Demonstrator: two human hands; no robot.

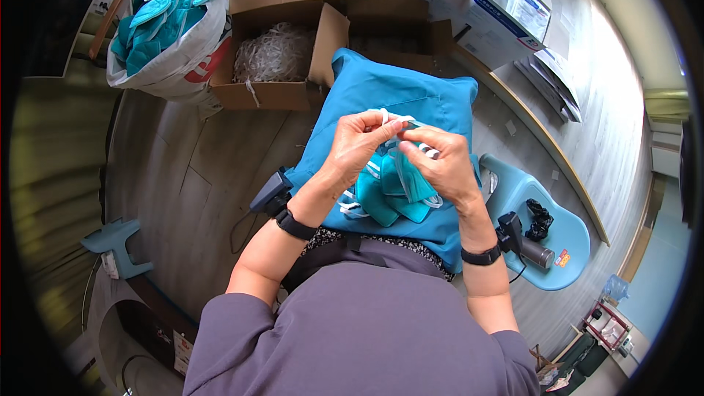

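Note:
Both hands meet above a blue cushion [400, 92] on my lap. My left hand [357, 141] pinches a white elastic strap [396, 119] at its fingertips. My right hand [444, 163] grips the other end of the strap together with a teal face mask [413, 182] that hangs under it. Two or three more teal masks [381, 202] with white straps lie on the cushion just below my hands. Each wrist wears a black band.
An open cardboard box [264, 95] of white straps [275, 53] stands ahead on the floor. A white bag [176, 66] full of teal masks [158, 22] is at the upper left. A blue stool [572, 238] with a black device is on my right, a small blue stool [114, 242] on my left.

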